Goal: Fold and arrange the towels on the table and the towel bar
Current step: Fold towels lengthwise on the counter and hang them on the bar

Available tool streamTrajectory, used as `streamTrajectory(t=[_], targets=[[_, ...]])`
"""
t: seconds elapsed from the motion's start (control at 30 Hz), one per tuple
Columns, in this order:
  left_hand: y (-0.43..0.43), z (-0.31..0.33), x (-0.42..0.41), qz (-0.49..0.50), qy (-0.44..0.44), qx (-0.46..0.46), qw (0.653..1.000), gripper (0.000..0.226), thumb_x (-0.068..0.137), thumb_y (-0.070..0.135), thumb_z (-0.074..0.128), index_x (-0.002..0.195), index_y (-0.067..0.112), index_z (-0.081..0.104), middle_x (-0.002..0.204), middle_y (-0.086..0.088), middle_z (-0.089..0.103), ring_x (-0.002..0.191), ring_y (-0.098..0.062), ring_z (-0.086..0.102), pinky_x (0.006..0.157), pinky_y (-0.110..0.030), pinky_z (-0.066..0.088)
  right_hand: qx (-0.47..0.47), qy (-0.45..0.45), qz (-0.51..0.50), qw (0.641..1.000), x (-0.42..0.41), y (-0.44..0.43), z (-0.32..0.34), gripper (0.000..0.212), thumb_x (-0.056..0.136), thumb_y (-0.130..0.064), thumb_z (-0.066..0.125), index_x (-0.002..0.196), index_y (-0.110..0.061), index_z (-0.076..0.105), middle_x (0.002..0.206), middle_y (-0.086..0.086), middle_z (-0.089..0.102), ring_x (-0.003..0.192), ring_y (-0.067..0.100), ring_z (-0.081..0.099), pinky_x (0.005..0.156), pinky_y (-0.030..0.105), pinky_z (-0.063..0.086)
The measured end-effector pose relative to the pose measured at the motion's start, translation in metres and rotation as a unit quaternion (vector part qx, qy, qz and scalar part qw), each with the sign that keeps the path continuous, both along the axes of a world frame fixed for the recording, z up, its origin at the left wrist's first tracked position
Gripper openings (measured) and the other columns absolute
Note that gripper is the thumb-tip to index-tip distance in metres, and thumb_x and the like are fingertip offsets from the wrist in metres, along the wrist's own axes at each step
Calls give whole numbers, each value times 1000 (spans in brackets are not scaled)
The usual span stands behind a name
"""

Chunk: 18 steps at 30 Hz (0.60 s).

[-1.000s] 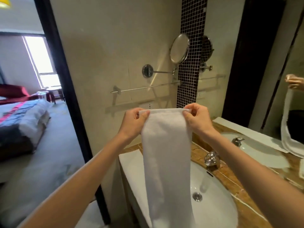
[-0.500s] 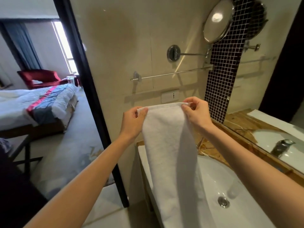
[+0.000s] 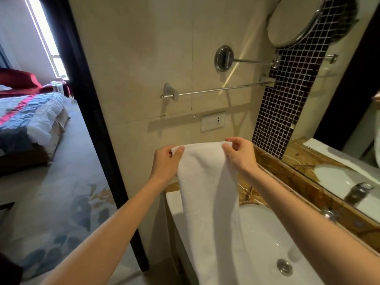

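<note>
Folded white towel (image 3: 207, 182) is pinched at its top corners by left hand (image 3: 165, 161) and right hand (image 3: 239, 154). Hanging step judged underway; a lift over the far towel bar (image 3: 222, 89) is called for.

Head view: looking forward and down from the person's head, close over both outstretched arms.
Facing: pointing at the tiled wall (image 3: 144, 48), towel bar (image 3: 218, 90) ahead, sink (image 3: 257, 233) below right.
Shared views: running only one camera.

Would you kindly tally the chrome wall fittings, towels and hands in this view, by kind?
White towel, held up by both hands: 1
Hands, left hand and right hand: 2
Towel bar, bare: 1
Round mirror on its swing arm: 1
Total: 5
</note>
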<state>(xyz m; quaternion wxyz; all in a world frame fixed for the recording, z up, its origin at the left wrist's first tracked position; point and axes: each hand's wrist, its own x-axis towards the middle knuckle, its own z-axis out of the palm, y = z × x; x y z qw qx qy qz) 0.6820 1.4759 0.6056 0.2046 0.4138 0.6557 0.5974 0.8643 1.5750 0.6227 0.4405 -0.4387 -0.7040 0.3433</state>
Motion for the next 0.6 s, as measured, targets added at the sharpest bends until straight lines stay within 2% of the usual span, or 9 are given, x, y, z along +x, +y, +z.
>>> streamTrajectory(t=[0.07,0.13,0.2,0.27,0.3,0.37,0.43,0.5,0.6], targets=[[11,-21,-12,1,4,-28,1000,48,78,52,56,80,5,62,70,-14,57,64,-19,52,56,-47,51,-36,-9,1,999,-10,11,-18,33,92,-15,58,122,-3,61,109,6,64,94,16,60,82,29,53],[20,-37,-23,0,5,-40,999,49,75,55,55,80,7,62,68,-10,54,64,-18,50,57,-40,48,-57,-15,5,998,-19,22,-34,29,91,-16,60,117,-2,64,104,8,67,85,13,61,76,28,53],[27,-46,-31,11,2,-54,998,45,85,40,58,83,-4,63,69,-12,55,65,-19,51,58,-46,51,-71,-15,14,997,-30,32,-46,24,91,-15,60,111,-3,66,97,8,67,77,9,58,70,27,52],[34,-58,-40,24,-11,-69,997,34,92,27,58,87,-6,64,73,-15,59,67,-20,54,64,-50,54,-84,-20,25,996,-41,41,-56,19,92,-13,59,107,-3,66,89,6,64,75,12,56,69,33,54],[38,-64,-44,30,-19,-72,997,29,93,24,58,88,-4,65,74,-15,61,68,-21,55,64,-47,54,-87,-23,33,995,-47,46,-61,16,92,-12,59,103,-4,67,84,6,63,74,13,55,66,32,53],[42,-76,-53,42,-32,-77,996,29,92,22,58,87,-6,65,73,-14,60,68,-21,55,61,-39,50,-98,-21,46,994,-58,56,-73,12,91,-10,58,96,-7,68,77,5,62,69,14,53,55,21,45],[46,-90,-61,57,-42,-85,994,31,91,21,60,86,-8,65,71,-12,59,67,-20,53,61,-38,48,-115,-28,60,991,-69,65,-86,16,92,-11,56,100,-4,68,83,8,65,70,12,54,55,16,43],[49,-105,-70,73,-54,-95,991,31,90,22,62,85,-8,64,70,-11,58,65,-18,52,59,-39,48,-126,-36,77,988,-80,72,-98,20,94,-9,54,107,-1,67,97,15,69,78,14,57,61,18,46],[59,-127,-84,93,-67,-110,987,34,87,24,65,81,-9,62,69,-11,55,64,-17,49,57,-36,45,-131,-28,89,987,-97,83,-115,22,95,-3,51,109,4,65,108,24,68,90,26,62,69,24,46]])
